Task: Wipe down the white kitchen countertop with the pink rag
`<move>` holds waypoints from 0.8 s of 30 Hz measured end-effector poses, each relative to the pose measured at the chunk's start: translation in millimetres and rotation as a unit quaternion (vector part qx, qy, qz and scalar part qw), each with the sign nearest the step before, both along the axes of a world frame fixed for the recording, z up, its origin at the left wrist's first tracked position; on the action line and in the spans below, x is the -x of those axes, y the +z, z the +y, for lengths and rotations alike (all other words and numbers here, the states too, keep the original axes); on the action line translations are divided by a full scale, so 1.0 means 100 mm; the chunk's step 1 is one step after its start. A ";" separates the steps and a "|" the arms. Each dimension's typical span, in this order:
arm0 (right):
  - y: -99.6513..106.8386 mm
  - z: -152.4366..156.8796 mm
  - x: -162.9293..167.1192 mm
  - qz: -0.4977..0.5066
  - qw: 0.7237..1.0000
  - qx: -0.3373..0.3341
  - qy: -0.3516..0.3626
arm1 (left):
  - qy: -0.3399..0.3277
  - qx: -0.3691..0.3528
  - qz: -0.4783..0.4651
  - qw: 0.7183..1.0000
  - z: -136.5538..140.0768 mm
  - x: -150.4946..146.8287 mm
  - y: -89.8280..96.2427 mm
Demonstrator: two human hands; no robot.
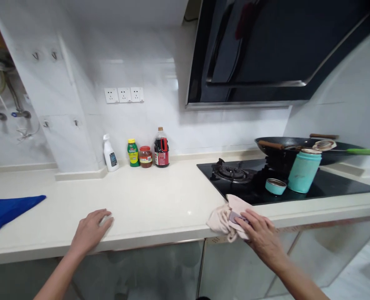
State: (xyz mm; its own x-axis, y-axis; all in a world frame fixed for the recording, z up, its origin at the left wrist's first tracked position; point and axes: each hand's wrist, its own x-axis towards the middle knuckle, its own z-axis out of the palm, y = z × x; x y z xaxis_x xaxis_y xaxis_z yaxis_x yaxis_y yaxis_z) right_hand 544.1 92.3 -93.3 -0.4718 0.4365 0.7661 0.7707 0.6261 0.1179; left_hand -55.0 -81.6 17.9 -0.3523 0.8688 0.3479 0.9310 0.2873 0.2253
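Observation:
A crumpled pale pink cloth (219,217) lies at the counter's front edge, against the near left corner of the black gas stove (331,186). My right hand (259,228) grips it from the right, and part of the fabric hangs over the edge. A mauve patch shows between the folds beside my fingers. On the left, my left hand (93,227) rests at the front of the white countertop (160,200), thumb apart from the fingers and nothing in it.
A turquoise canister (305,173) and a small turquoise cup-shaped lid (275,187) stand on the stove, before a wok (297,143). Along the wall are a spray bottle (110,155), green bottle (133,154), red-lidded jar (145,158) and dark sauce bottle (161,150). Blue cloth (10,210) lies left.

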 end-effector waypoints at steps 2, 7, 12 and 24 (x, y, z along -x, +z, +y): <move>-0.01 0.04 -0.17 0.011 1.000 -0.005 -0.028 | -0.001 0.002 -0.001 1.000 0.00 0.00 -0.01; 0.00 -0.02 -0.26 0.052 0.986 -0.023 -0.154 | -0.006 -0.005 -0.004 1.000 0.01 -0.02 -0.01; 0.16 -0.17 -0.01 -0.066 0.972 0.024 -0.226 | 0.005 -0.006 0.000 1.000 0.02 -0.11 0.04; 0.37 -0.99 2.27 -0.046 0.989 0.134 0.036 | 0.014 0.024 0.001 1.000 0.00 -0.14 0.10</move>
